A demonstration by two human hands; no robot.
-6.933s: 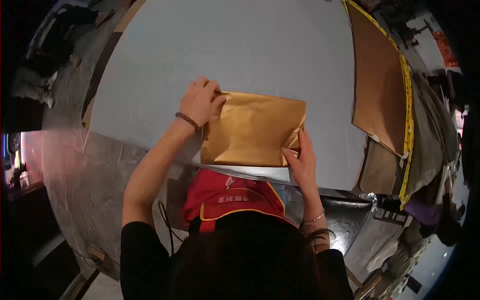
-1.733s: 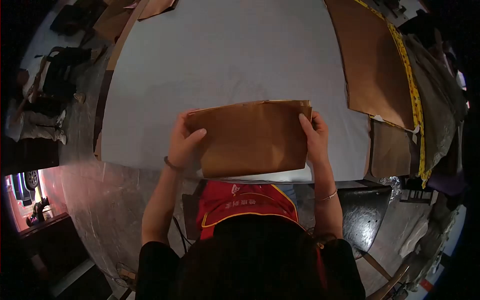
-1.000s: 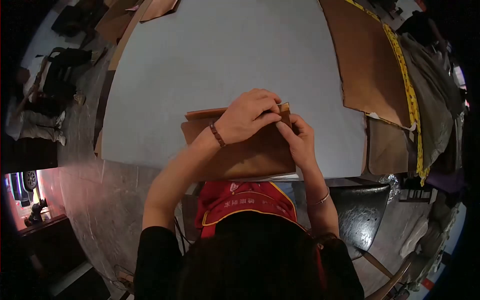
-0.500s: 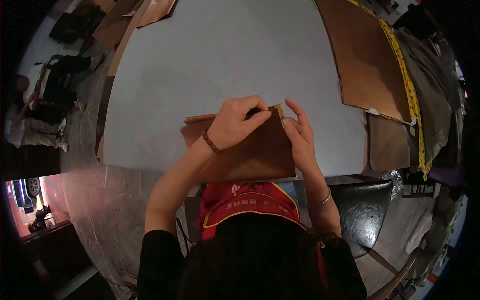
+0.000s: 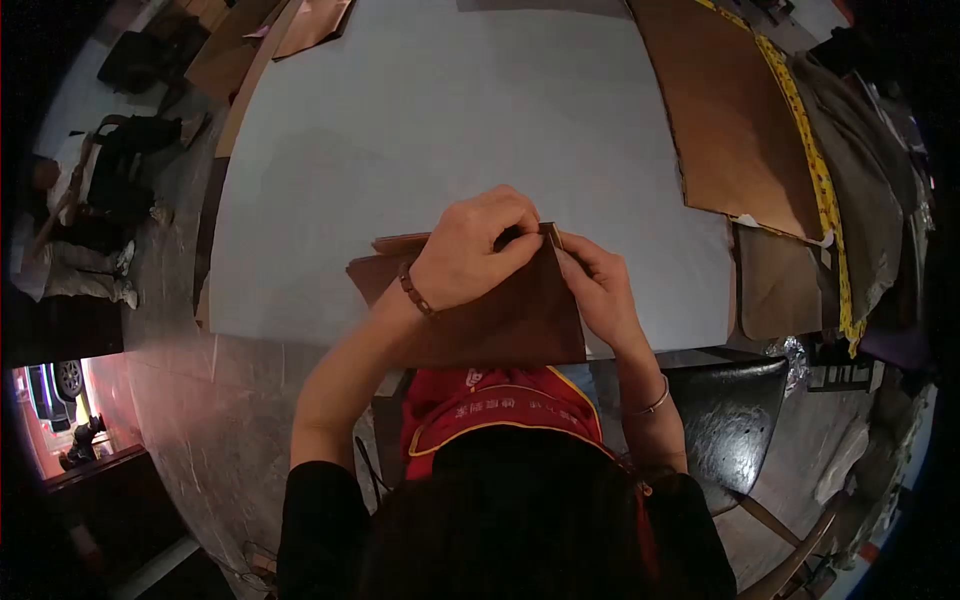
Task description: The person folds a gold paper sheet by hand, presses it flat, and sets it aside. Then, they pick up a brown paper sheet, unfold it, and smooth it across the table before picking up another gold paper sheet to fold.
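A folded sheet of gold-brown paper (image 5: 500, 325) lies at the near edge of a large grey-white table (image 5: 430, 130). My left hand (image 5: 470, 250) reaches across it and pinches its far right corner with fingers closed. My right hand (image 5: 600, 290) grips the same corner and the right edge from the other side. Both hands meet at that corner, so the fold there is hidden. A beaded bracelet sits on my left wrist, a thin bangle on my right wrist.
Large brown cardboard sheets (image 5: 735, 120) with a yellow tape measure (image 5: 810, 150) lie at the table's right. More brown sheets (image 5: 310, 15) sit at the far left corner. A black chair (image 5: 720, 400) stands at my right. Bags lie on the floor at left.
The paper went from held up spread between both hands to lying folded on the table. My left hand crossed to the right corner, and both hands now pinch it closer together.
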